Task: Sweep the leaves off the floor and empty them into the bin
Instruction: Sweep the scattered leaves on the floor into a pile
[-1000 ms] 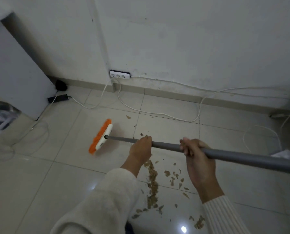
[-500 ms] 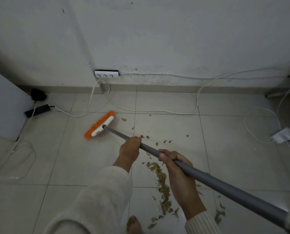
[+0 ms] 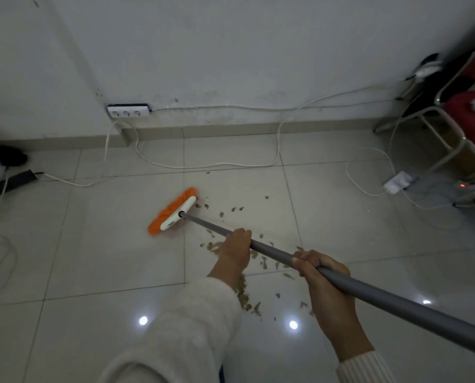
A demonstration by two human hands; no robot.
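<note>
A broom with an orange-bristled head (image 3: 172,211) and a long grey handle (image 3: 374,293) slants across the tiled floor. My left hand (image 3: 236,246) grips the handle nearer the head. Farther back on the handle my right hand (image 3: 324,283) grips it too. Dry brown leaves (image 3: 246,295) lie in a loose line under my arms, and a few scattered ones (image 3: 237,209) lie just right of the broom head. No bin is in view.
White cables (image 3: 203,164) trail over the floor along the wall from a socket strip (image 3: 128,111). A black adapter (image 3: 9,180) lies at the far left. A metal-framed chair with red items (image 3: 468,117) and a white power strip (image 3: 396,183) stand at the right.
The broom head has swept rightwards and nearer, now close to the scattered leaves. My view has shifted right, bringing the chair in and moving the white cabinet out.
</note>
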